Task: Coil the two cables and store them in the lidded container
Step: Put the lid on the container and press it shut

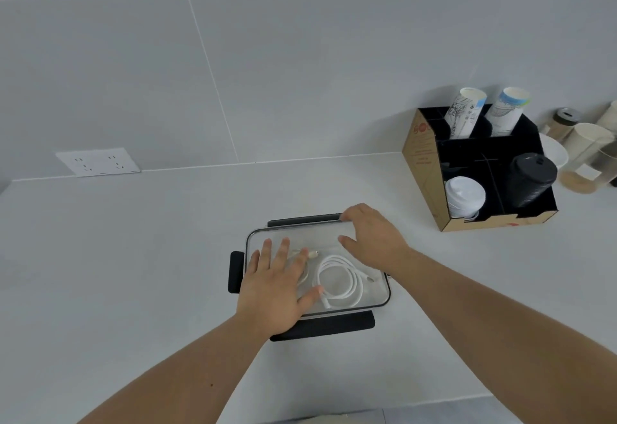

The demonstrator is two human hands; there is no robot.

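We look down at a pale grey worktop [133, 256] with the lidded container [380, 296] at lower centre of the frame. Its clear lid [300, 233] is on, and black latch flaps stick out at its far, left and near edges. Through the lid we see a white cable [340, 281] coiled in a loose ring in the right half, and a second, paler cable [312, 253] partly hidden under our left hand [273, 290]. That hand lies flat on the lid, fingers spread apart, palm down over the left half. Our right hand [370, 236] rests on the far right corner of the lid, fingers curled over the rim beside the far latch, thumb pointing left; it grips nothing that we can make out. At the right of the frame stands a cardboard cup organiser [424, 170] holding paper cups [467, 113] and stacks of lids. A wall socket [98, 161] sits at the left.
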